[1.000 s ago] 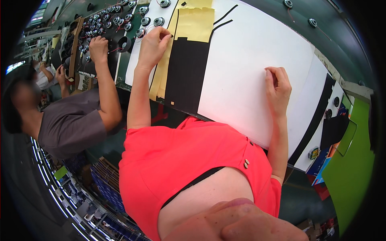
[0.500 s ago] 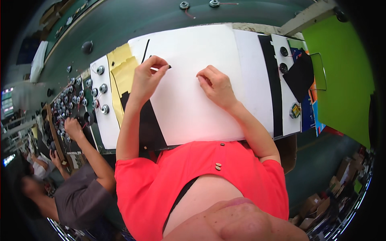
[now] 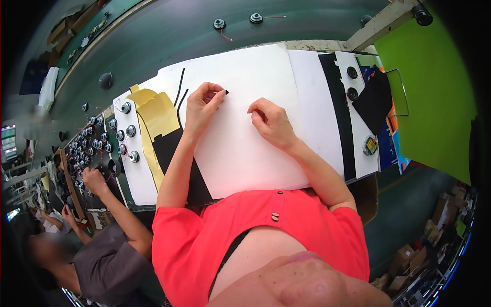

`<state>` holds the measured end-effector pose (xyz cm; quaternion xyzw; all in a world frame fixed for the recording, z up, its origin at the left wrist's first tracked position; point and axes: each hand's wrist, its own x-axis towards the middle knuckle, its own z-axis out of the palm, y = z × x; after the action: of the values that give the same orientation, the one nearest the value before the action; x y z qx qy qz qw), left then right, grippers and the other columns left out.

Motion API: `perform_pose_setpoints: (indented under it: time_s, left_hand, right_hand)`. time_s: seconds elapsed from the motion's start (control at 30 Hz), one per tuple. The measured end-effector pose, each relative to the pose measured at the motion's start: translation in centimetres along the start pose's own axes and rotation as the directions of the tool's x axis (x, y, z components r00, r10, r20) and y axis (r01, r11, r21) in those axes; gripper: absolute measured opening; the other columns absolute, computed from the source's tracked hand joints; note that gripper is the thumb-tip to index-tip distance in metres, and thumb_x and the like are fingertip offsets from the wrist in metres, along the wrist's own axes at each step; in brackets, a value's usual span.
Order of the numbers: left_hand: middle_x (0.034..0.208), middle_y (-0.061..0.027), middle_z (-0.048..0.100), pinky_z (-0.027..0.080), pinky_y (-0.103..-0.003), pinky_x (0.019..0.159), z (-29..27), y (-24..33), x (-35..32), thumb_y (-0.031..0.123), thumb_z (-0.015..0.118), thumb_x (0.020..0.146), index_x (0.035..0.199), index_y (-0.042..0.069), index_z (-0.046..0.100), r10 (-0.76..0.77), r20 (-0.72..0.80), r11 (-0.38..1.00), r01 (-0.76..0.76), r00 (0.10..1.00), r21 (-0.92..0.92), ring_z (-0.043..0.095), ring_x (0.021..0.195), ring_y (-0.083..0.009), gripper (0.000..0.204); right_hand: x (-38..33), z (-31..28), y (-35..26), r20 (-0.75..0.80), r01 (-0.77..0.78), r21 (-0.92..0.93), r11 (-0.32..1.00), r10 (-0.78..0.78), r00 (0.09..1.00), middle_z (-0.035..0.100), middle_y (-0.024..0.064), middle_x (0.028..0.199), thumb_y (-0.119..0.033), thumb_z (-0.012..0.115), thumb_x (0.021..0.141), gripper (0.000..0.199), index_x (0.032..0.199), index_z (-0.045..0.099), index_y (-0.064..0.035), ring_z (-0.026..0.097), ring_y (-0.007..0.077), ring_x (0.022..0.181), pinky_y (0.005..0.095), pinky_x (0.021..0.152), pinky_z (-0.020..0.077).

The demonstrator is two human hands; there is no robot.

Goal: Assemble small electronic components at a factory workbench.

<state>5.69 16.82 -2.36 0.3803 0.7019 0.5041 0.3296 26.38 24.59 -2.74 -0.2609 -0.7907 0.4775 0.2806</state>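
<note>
The left hand (image 3: 202, 105) was pinched shut on a small black piece (image 3: 226, 92), holding it at the fingertips just above the big white sheet (image 3: 240, 148) on the bench. The right hand (image 3: 271, 120) sat loosely curled, knuckles resting on that same sheet; whether it held anything could not be told. Two thin black strips (image 3: 180, 89) lay by the sheet's far left corner, beside a curled yellow backing paper (image 3: 156, 115). It looked like the piece was mid-placement. Setting it down would call for a steady sheet and a careful line-up. A co-worker's hand (image 3: 94, 179) worked among small round speakers (image 3: 125, 134) to the left.
</note>
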Motion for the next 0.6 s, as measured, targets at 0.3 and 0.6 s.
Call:
perform_pose_setpoints:
  time_s: [0.3,0.6]
  left_hand:
    - [0.08,0.0021,0.065,0.046,-0.019,0.064,-0.08,-0.59,-0.39,0.012,0.069,0.096,0.098,0.003,0.068,0.024,-0.005,0.999,-0.023,1.0,0.032,0.058,0.072,-0.0034,0.01]
    - [0.079,-0.0004,0.067,0.05,-0.021,0.067,0.0,-0.38,-0.41,0.012,0.068,0.095,0.097,0.001,0.069,0.047,0.002,0.999,-0.047,0.999,0.013,0.061,0.072,-0.0067,0.011]
  right_hand:
    - [0.11,-0.06,-0.55,-0.012,-0.007,0.07,0.997,0.008,1.0,0.058,0.0061,0.088,0.007,0.056,0.085,0.011,0.09,0.062,-0.0003,0.053,0.0126,0.064,0.0279,0.057,0.0431]
    - [-0.04,-0.62,-0.77,0.017,-0.015,0.148,0.989,0.012,1.0,0.052,0.0028,0.088,0.011,0.054,0.079,0.012,0.082,0.055,-0.0012,0.045,0.009,0.063,0.0252,0.055,0.0374]
